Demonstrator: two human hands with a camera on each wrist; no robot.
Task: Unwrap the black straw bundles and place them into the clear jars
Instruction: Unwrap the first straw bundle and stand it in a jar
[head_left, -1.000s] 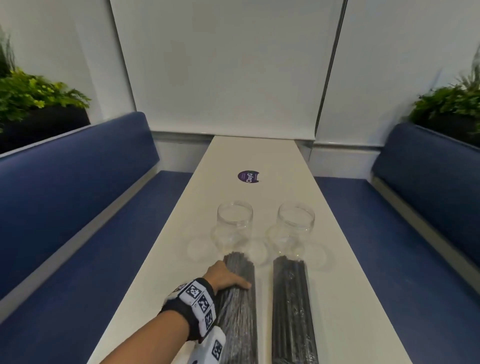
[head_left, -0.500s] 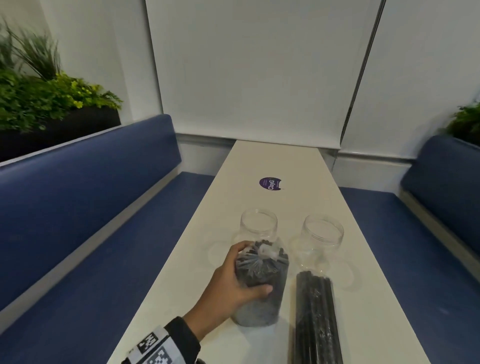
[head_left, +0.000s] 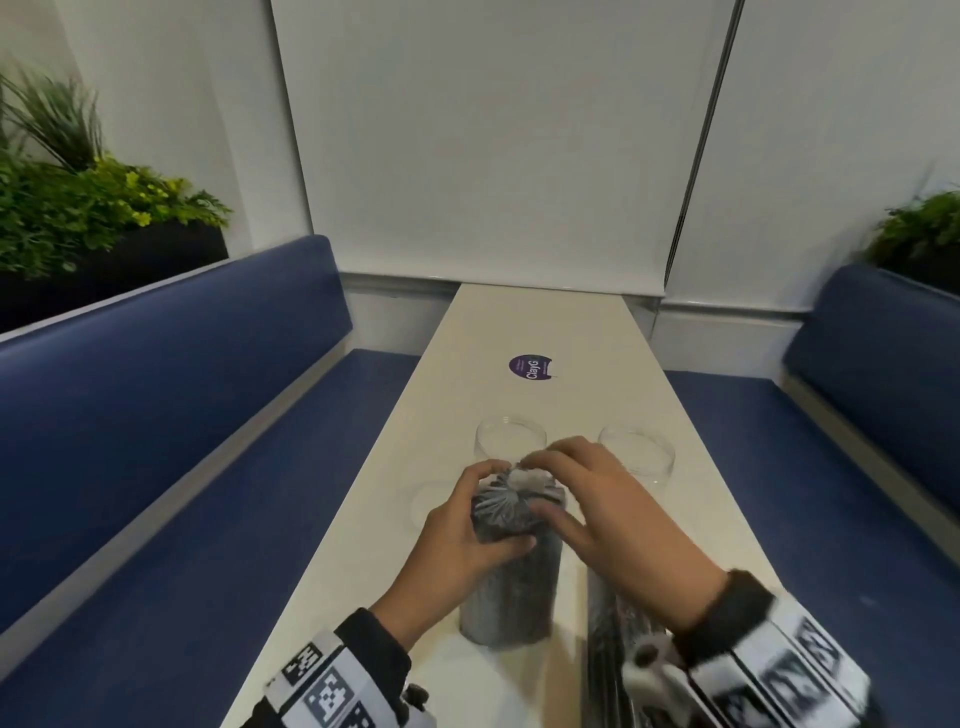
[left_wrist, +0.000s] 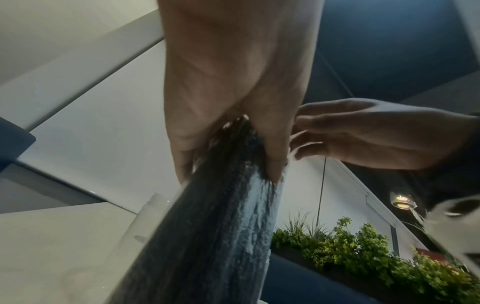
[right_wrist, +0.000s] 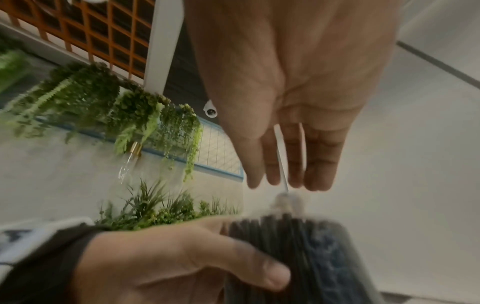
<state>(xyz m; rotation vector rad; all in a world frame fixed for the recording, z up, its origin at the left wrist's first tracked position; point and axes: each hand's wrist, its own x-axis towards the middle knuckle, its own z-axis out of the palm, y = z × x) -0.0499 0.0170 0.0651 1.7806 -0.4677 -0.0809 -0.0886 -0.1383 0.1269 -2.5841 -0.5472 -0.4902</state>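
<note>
L hand (head_left: 462, 540) grips wrapped straw bundle (head_left: 511, 577) upright on table (head_left: 535, 322), near side of 2 clear jars (head_left: 510, 441), w/ R hand (head_left: 597, 499) fingers relaxed at its gathered top, 2nd bundle (head_left: 605, 639) lying flat to the right

We see the second straw bundle (head_left: 605, 639) only partly — the right hand (head_left: 618, 525) covers its far end, the frame cuts its near end — and that wrist blurs.
</note>
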